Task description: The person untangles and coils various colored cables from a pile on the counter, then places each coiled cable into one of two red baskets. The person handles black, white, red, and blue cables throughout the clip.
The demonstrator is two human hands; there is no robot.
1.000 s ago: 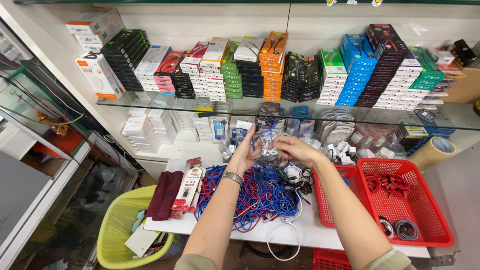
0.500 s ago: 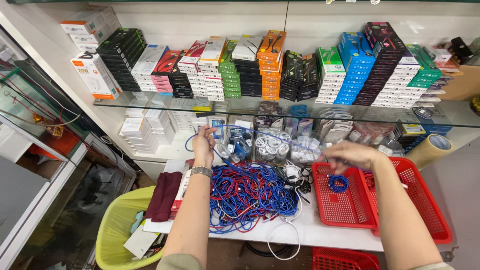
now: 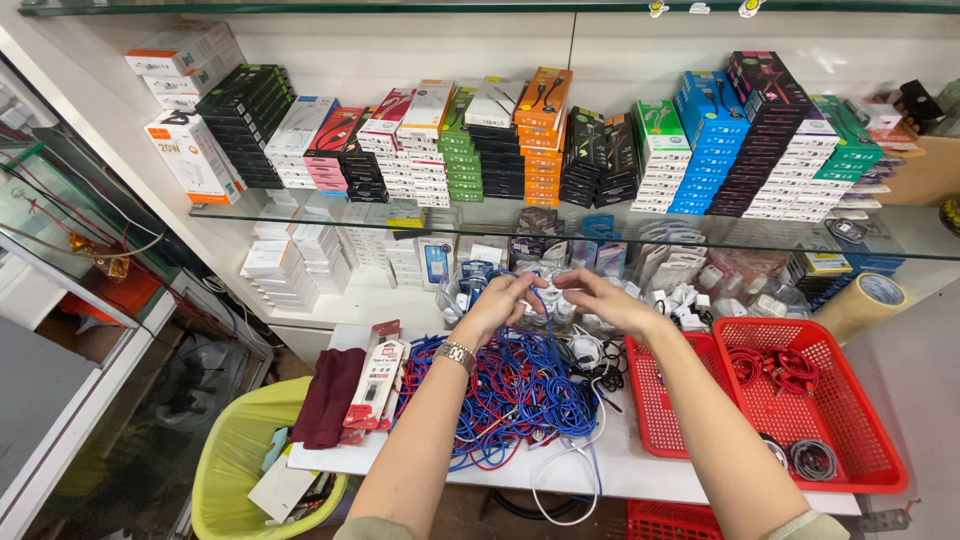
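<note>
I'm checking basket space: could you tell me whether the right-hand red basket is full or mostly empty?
Mostly empty: the right red basket holds only red cables and grey coils.

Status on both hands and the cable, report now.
Left hand and right hand raised together, pinching one blue cable between them. Cable pile below on the white table. Red baskets to the right, clear of hands.

Red baskets (image 3: 850, 420) on the right, yellow bin (image 3: 225, 470) below — boxes (image 3: 480, 140) shelved above.
</note>
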